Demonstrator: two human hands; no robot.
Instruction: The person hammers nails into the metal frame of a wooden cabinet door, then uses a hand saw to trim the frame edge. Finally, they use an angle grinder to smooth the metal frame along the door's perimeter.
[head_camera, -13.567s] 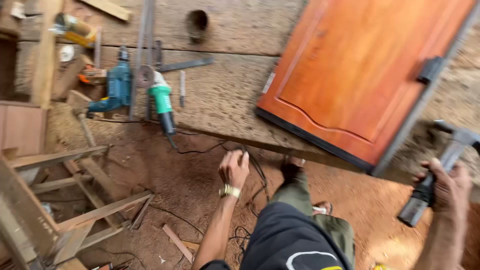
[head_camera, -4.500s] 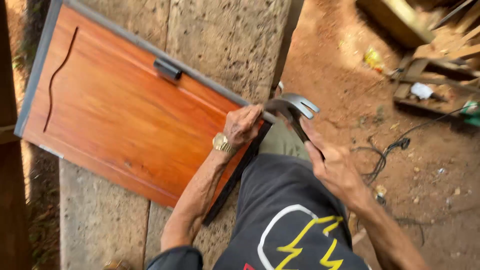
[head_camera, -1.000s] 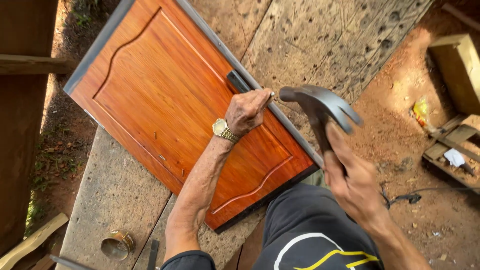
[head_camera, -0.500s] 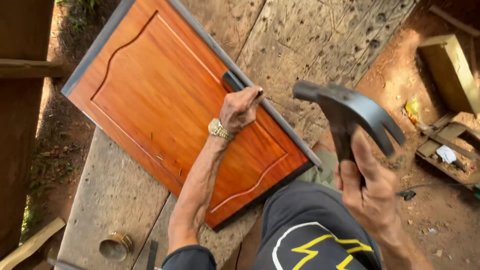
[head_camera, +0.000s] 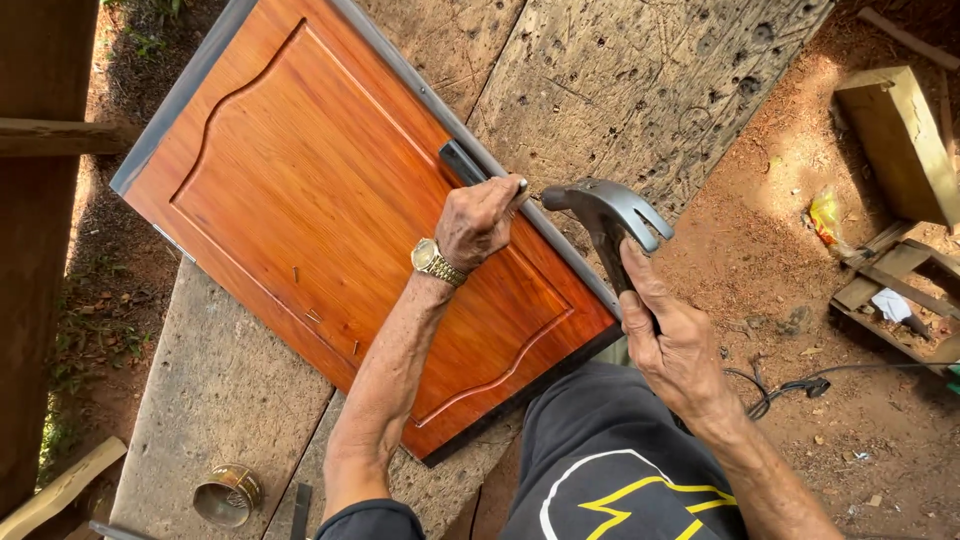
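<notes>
I observe an orange-brown panelled cabinet door (head_camera: 330, 240) lying flat on a rough, pitted wooden counter (head_camera: 640, 90), set at a slant, with a grey edge strip running along its far-right side. A small dark handle (head_camera: 462, 162) sits on the door close to that edge.

The left hand (head_camera: 480, 220) rests on the door just near of the handle; its fingers (head_camera: 505, 195) are pressed together, pinching a thin nail (head_camera: 530, 195) at the grey edge. The nail itself is barely resolved, so I cannot confirm its length or angle. A gold wristwatch (head_camera: 435, 262) is on that wrist.

The right hand (head_camera: 675, 345) is wrapped around the dark grip of a claw hammer (head_camera: 610, 215), fingers curled tight on the shaft. The hammer's striking face points left and sits right at the pinched nail; whether it touches I cannot tell. The claw points right.

A few small nails (head_camera: 312, 315) lie loose on the door face to the left of the forearm. A short brass-coloured tin (head_camera: 228, 495) stands on the counter at the near left. To the right, bare red earth carries a black cable (head_camera: 790, 385) and scrap timber (head_camera: 895, 140).
</notes>
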